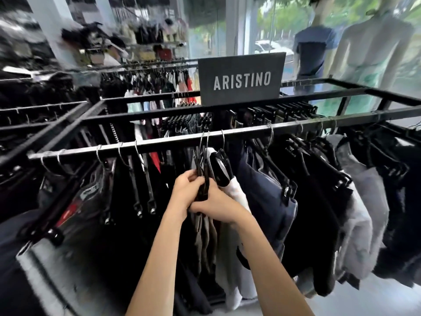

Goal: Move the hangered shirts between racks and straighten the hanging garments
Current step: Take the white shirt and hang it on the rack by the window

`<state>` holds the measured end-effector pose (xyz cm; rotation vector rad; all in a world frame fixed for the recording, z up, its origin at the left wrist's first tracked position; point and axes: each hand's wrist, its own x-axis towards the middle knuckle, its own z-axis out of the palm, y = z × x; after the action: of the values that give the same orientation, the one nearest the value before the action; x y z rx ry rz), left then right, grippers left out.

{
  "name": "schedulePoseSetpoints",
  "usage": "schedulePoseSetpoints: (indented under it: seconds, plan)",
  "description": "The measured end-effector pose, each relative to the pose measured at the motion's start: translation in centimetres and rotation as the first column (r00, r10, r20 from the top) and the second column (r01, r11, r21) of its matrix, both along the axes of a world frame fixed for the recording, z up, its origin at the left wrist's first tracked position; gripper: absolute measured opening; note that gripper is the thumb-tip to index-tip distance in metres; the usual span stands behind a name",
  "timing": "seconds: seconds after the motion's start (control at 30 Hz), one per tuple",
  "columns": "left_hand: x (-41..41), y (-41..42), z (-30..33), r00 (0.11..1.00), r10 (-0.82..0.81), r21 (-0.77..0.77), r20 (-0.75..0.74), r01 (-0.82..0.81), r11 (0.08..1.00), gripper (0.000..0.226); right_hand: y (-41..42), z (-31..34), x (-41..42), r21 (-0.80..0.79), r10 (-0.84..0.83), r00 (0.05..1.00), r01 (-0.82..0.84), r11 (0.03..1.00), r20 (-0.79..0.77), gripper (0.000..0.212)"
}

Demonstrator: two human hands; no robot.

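Observation:
A black metal rack with a silver front rail (159, 143) runs across the view, and many garments hang from it. At its middle, a bunch of black hangers (203, 165) hooks over the rail, carrying grey and white garments (230, 242). My left hand (185, 190) grips the bunch from the left. My right hand (216, 205) grips the same hangers from the right, just below the left. A white and black shirt (222, 169) hangs right beside them.
Navy (268, 192), black and light grey garments (362, 215) fill the rail to the right; dark garments and empty clip hangers (145, 190) hang to the left. An "ARISTINO" sign (242, 79) stands on the rack. Two mannequins (373, 60) stand by the window behind.

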<state>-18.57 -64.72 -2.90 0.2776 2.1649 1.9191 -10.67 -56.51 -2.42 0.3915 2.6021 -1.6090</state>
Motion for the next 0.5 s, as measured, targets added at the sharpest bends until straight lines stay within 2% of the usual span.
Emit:
schedulePoseSetpoints:
  seconds: [0.07, 0.23, 0.37, 0.43, 0.5]
  plan:
    - [0.3, -0.1, 0.0, 1.0, -0.003, 0.028, 0.005, 0.003, 1.0, 0.022, 0.1, -0.9, -0.2, -0.134, -0.011, 0.998, 0.003, 0.991, -0.059, 0.101]
    - [1.0, 0.3, 0.1, 1.0, -0.02, 0.097, 0.015, 0.018, 0.995, 0.025, 0.8, -1.4, 1.5, -0.36, -0.05, 0.983, -0.017, 0.933, -0.175, 0.069]
    - [1.0, -0.1, 0.1, 0.997, 0.02, 0.195, 0.076, -0.035, 0.98, 0.031, 1.7, -1.5, 1.9, -0.546, -0.047, 0.982, -0.062, 0.835, -0.184, 0.047]
    - [0.8, -1.0, -0.2, 0.99, 0.033, 0.269, 0.138, -0.07, 0.96, 0.044, 2.1, -1.6, 1.7, -0.598, -0.106, 0.982, -0.008, 0.801, -0.155, 0.037]
    - [0.7, -2.2, -0.2, 0.985, 0.041, 0.343, 0.17, -0.098, 0.934, 0.043, 2.1, -1.4, 1.4, -0.628, -0.168, 0.976, 0.044, 0.777, -0.14, 0.034]
